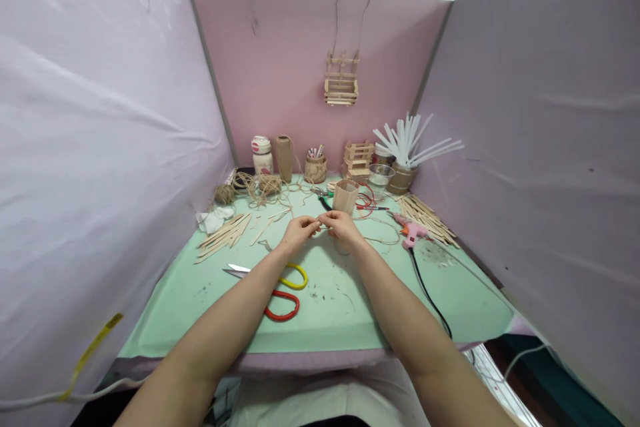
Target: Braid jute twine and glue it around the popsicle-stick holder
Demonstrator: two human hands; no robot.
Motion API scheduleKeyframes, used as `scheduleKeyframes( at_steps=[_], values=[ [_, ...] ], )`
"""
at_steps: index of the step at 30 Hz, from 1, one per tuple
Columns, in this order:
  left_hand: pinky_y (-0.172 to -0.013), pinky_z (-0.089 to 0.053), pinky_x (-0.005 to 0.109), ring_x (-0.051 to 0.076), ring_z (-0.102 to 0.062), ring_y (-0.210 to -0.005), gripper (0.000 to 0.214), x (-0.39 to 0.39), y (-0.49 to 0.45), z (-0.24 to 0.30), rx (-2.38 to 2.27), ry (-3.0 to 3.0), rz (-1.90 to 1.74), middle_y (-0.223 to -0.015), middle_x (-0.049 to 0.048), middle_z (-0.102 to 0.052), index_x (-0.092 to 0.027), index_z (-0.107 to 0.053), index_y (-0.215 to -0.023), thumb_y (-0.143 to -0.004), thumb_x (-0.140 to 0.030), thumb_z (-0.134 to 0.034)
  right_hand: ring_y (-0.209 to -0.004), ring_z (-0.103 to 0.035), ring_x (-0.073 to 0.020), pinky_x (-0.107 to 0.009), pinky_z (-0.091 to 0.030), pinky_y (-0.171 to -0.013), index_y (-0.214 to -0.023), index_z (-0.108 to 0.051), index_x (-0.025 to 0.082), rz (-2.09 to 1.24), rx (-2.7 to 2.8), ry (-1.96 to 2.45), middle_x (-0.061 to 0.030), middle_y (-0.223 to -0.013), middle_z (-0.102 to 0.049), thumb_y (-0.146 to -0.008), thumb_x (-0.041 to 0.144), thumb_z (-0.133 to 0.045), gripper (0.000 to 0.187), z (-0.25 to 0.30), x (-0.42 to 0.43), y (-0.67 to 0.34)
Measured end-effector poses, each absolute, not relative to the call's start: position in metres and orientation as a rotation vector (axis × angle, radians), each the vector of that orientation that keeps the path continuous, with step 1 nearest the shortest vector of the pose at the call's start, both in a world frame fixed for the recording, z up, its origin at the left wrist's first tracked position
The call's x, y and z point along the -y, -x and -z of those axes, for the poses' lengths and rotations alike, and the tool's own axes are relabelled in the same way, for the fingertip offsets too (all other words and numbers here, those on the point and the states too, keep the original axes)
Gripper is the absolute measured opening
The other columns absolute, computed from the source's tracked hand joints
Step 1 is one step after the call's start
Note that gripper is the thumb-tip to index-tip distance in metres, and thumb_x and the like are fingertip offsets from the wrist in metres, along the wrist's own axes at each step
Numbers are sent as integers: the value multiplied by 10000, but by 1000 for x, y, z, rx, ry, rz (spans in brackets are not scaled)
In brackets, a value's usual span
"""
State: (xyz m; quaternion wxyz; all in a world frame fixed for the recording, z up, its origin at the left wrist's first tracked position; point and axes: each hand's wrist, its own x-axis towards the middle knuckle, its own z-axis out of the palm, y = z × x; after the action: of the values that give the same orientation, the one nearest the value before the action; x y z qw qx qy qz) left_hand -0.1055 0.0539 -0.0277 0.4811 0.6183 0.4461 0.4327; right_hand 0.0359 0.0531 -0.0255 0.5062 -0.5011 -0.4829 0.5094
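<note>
Between pinching fingers (313, 224) — thin twine (321, 219)

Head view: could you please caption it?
Left hand and right hand pinch thin tan twine over the mint-green mat.

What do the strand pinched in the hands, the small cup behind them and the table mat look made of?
Strand, pinched between left hand and right hand: probably jute twine, tan and thin like the loose coils behind. Cup: flat pale wooden sticks set side by side, unpainted. Mat: smooth mint-green sheet, plastic or rubber; cannot tell which.
</note>
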Motion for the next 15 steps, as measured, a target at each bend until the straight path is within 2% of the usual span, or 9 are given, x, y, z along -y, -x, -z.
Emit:
scheduleKeyframes(
  at_steps=[8,11,15],
  values=[
    [-593,-358,246,121,-484,-582,181,-43,101,20,-1144,-1862,-971,-599,-2,-598,-162,-604,-625,-720,-312,-568,-597,-483,-139,-263,-351,-569,-569,-562,179,-847,1025,1397,-6,-591,-573,-612,401,-625,235,41,-67,-37],
    [-587,-361,243,117,-480,-576,184,-41,98,19,-1121,-1826,-991,-597,-1,-596,-160,-607,-626,-713,-319,-576,-589,-467,-139,-263,-340,-555,-593,-564,182,-830,1008,1382,-3,-585,-563,-608,425,-632,252,39,-70,-43],
    [-566,-377,241,114,-482,-562,196,-41,96,18,-1106,-1608,-1056,-604,12,-619,-152,-645,-679,-676,-346,-626,-494,-378,-101,-252,-292,-499,-622,-573,178,-989,1020,1232,37,-503,-470,-588,471,-656,307,28,-67,-51]
  ],
)
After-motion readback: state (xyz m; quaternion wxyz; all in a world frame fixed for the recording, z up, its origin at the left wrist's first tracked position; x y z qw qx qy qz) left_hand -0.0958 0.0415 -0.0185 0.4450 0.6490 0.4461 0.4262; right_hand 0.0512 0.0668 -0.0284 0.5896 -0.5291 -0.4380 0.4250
